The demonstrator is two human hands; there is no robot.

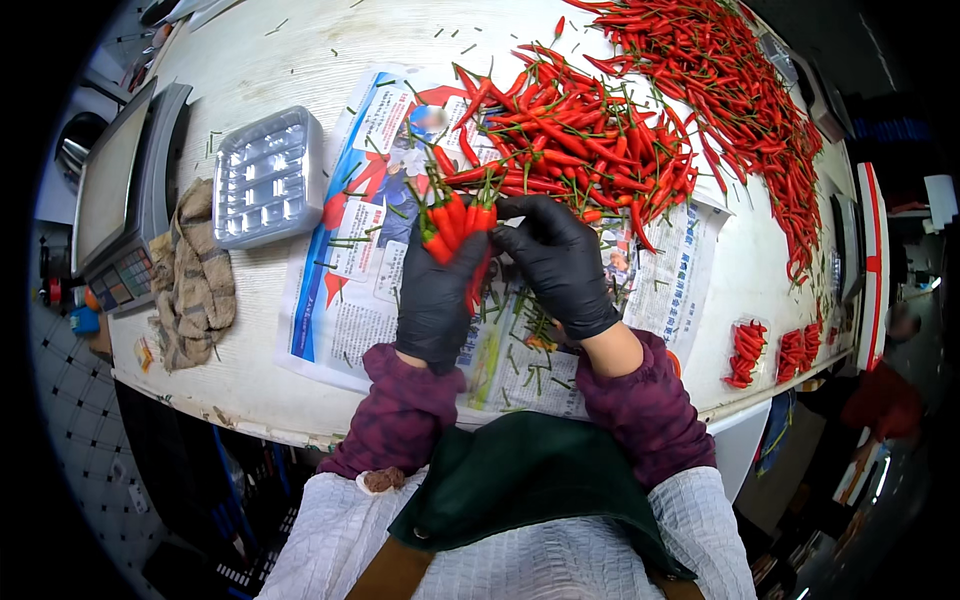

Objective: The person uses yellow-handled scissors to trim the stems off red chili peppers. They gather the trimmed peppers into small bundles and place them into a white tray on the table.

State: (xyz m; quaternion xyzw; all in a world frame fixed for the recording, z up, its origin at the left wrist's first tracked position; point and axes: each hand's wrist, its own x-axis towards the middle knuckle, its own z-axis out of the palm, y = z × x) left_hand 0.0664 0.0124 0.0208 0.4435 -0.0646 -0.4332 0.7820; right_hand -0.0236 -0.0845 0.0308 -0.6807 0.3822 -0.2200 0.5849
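Observation:
My left hand (439, 300), in a black glove, is closed around a bunch of red chili peppers (454, 217). Their green stems point away from me, and some tips show below my fingers. Close on the right is my right hand (559, 259), also black-gloved. Its thumb and forefinger meet at the bunch's right edge; whether they pinch a stem or pepper is hidden. Under both hands lies a printed newspaper (337, 307), strewn with cut green stems (536, 322). A heap of red chilies (577, 142) covers its far right part.
A larger chili pile (720, 82) spreads at the far right. Packed chili trays (746, 352) sit near the right front edge. At left are stacked clear plastic trays (266, 176), a brown towel (199, 285) and a weighing scale (124, 195), all on the white table (247, 375).

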